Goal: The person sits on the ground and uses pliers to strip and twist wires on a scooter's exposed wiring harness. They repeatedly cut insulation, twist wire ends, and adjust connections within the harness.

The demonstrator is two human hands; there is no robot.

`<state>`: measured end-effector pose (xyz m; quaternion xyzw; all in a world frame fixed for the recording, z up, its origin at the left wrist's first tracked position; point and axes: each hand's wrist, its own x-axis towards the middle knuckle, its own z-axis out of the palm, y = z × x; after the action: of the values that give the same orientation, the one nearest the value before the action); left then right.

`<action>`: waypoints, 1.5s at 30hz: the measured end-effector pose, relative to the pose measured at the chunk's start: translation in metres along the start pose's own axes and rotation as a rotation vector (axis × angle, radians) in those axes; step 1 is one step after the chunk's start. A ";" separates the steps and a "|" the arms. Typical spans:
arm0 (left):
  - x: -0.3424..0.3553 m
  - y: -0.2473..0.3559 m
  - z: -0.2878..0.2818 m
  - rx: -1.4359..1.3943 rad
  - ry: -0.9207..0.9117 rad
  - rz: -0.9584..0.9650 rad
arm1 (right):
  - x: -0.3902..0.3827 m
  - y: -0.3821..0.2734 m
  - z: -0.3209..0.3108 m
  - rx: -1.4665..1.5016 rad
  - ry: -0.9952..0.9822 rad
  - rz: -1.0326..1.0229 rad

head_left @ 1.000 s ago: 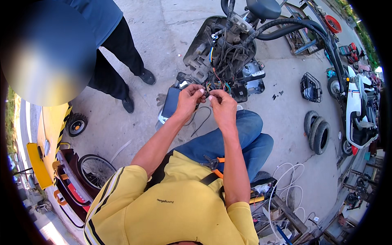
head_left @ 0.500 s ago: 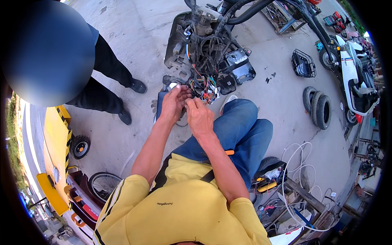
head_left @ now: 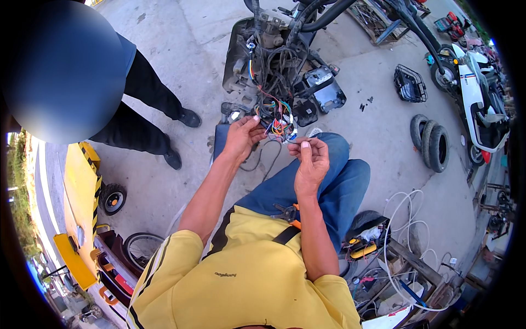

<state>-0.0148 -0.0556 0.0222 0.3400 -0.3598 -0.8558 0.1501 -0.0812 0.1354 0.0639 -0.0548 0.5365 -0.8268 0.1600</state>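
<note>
A bundle of colourful wires (head_left: 282,125) hangs out of the opened front of a stripped electric scooter (head_left: 274,60), right in front of me. At the left side of this bundle my left hand (head_left: 244,137) has its fingers curled, with the thumb near the wires; what lies between them is too small to tell. To the right and slightly nearer, my right hand (head_left: 311,164) pinches the end of a thin wire (head_left: 292,142) between thumb and fingers. Orange-handled pliers (head_left: 287,213) rest on my lap. A dark cable (head_left: 268,164) loops below the wires.
A person in dark trousers (head_left: 156,82) stands at the left. Tyres (head_left: 436,148), a black basket (head_left: 410,84) and a white scooter (head_left: 476,104) are at the right. White tubing (head_left: 389,236) lies over clutter near right; a yellow vehicle part (head_left: 81,181) stands at left.
My hands were close together at the wires; the right has moved right and away from the left, drawing a thin wire out. The pliers on my lap now show more fully.
</note>
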 end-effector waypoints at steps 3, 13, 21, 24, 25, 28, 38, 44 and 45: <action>-0.002 0.001 0.001 -0.079 0.001 -0.030 | 0.005 0.000 -0.008 0.080 0.091 0.028; 0.002 -0.001 0.000 -0.182 0.020 -0.125 | 0.015 -0.014 -0.006 0.267 0.158 0.081; 0.004 0.000 -0.005 -0.243 0.029 -0.146 | 0.019 -0.015 -0.005 0.230 0.126 0.048; 0.007 0.000 -0.010 -0.279 0.002 -0.170 | 0.019 -0.013 -0.005 0.135 0.071 -0.011; 0.009 -0.001 -0.013 -0.291 -0.009 -0.177 | 0.018 -0.013 -0.005 0.113 0.053 -0.005; 0.004 -0.001 -0.009 -0.245 0.035 -0.167 | 0.016 -0.011 -0.006 0.081 0.013 0.008; -0.046 -0.038 0.026 0.771 0.166 0.572 | 0.014 -0.009 -0.007 0.107 -0.049 0.007; -0.048 -0.036 0.057 1.341 0.217 0.975 | 0.014 -0.010 -0.008 0.080 -0.060 0.010; -0.047 -0.035 0.059 1.394 0.234 1.019 | 0.014 -0.011 -0.008 0.079 -0.064 0.013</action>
<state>-0.0218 0.0226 0.0493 0.2379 -0.8922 -0.2286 0.3084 -0.0982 0.1416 0.0692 -0.0714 0.4984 -0.8440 0.1848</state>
